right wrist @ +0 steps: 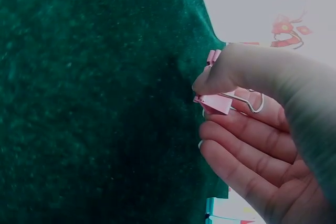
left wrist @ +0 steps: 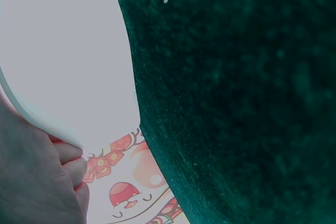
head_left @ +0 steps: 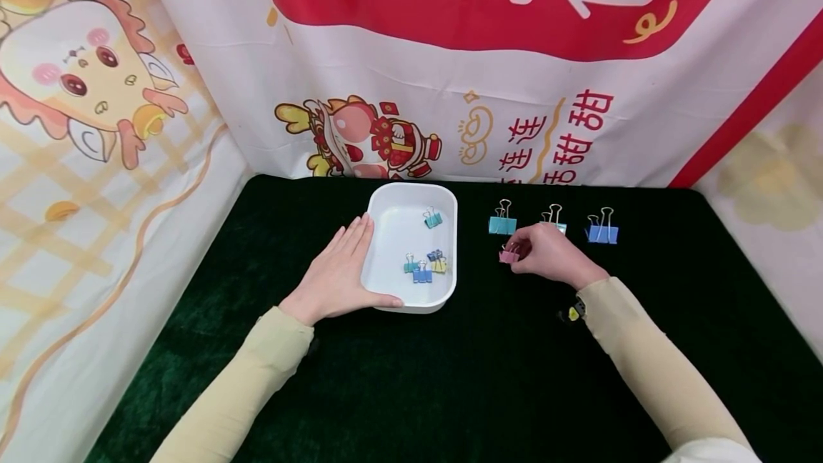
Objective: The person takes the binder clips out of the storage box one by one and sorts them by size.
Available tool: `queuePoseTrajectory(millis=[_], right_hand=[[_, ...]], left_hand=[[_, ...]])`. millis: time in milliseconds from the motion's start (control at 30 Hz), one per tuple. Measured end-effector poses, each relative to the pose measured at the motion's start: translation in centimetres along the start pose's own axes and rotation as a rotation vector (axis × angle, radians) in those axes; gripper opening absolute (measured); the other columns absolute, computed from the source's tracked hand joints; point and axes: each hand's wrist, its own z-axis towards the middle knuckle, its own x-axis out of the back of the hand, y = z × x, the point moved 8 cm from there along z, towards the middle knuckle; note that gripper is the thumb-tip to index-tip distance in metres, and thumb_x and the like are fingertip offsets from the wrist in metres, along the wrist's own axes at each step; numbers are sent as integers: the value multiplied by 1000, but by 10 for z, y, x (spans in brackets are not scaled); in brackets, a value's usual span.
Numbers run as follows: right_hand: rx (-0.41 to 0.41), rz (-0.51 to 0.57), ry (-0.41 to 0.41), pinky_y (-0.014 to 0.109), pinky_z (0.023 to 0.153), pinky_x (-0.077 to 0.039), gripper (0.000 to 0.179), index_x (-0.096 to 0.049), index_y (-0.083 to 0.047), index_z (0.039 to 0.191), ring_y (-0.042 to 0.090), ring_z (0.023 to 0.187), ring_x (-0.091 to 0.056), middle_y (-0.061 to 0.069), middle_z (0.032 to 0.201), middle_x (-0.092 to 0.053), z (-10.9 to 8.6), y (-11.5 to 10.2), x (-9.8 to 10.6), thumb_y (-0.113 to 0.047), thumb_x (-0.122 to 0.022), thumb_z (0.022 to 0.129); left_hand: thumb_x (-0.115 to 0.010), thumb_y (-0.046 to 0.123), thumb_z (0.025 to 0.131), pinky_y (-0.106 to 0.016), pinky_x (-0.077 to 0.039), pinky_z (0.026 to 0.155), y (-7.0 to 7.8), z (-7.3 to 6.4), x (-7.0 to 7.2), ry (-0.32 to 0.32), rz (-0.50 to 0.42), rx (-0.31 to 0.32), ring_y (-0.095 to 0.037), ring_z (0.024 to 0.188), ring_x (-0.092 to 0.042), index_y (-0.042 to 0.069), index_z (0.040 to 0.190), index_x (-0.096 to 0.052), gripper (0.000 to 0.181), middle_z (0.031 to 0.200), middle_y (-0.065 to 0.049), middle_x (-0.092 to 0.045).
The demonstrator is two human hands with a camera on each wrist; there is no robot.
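In the head view my left hand (head_left: 337, 270) lies along the left side of a white tray (head_left: 386, 277), its fingers straight on the rim and its thumb across the near corner. My right hand (head_left: 549, 252), to the right of the tray, pinches a pink binder clip (head_left: 509, 256). The right wrist view shows that pink clip (right wrist: 218, 104) between thumb and fingers, its wire handles towards the palm. Inside the tray sit several small binder clips: a teal one (head_left: 433, 218) at the far end, and teal, blue (head_left: 422, 275) and yellow (head_left: 439, 265) ones grouped nearer.
Behind my right hand stand three larger binder clips: a teal one (head_left: 502, 225), a light one (head_left: 561, 227) partly hidden by the hand, and a blue one (head_left: 603, 234). Dark green cloth (head_left: 450, 384) covers the table. Printed fabric (head_left: 398, 70) hangs along the far edge.
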Motion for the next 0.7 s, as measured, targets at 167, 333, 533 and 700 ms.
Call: queuePoseTrajectory(millis=[167, 333, 533, 700], right_hand=[[0, -22, -16, 35, 72, -57, 21, -76, -12, 97, 14, 77, -65, -3, 86, -69, 3, -1, -3, -9, -84, 77], [-13, -30, -22, 35, 71, -56, 22, -76, -11, 96, 15, 76, -64, -2, 85, -69, 4, -2, -3, -10, -84, 76], [-9, -29, -30, 36, 72, -56, 21, -77, -10, 97, 16, 77, -63, -2, 86, -69, 5, 0, -3, -8, -84, 77], [-9, -19, -34, 36, 74, -55, 21, -76, -9, 97, 16, 79, -63, -1, 87, -69, 5, 1, -4, -8, -84, 77]], left_hand=[[-58, 95, 66, -39, -2, 123, -1, 1, 0, 1, -1, -1, -18, 154, -1, 7, 164, -8, 140, 170, -4, -1], [-59, 93, 67, -39, -2, 123, 0, 2, 0, 6, -2, -4, -18, 154, -1, 7, 164, -9, 140, 170, -3, 0], [-57, 95, 66, -39, -2, 123, 0, 1, 0, -1, 4, -2, -19, 154, -1, 7, 164, -8, 140, 170, -3, 0], [-57, 95, 67, -41, -4, 123, 0, 0, 0, -3, 1, -12, -21, 155, -2, 6, 164, -8, 140, 170, -4, 0]])
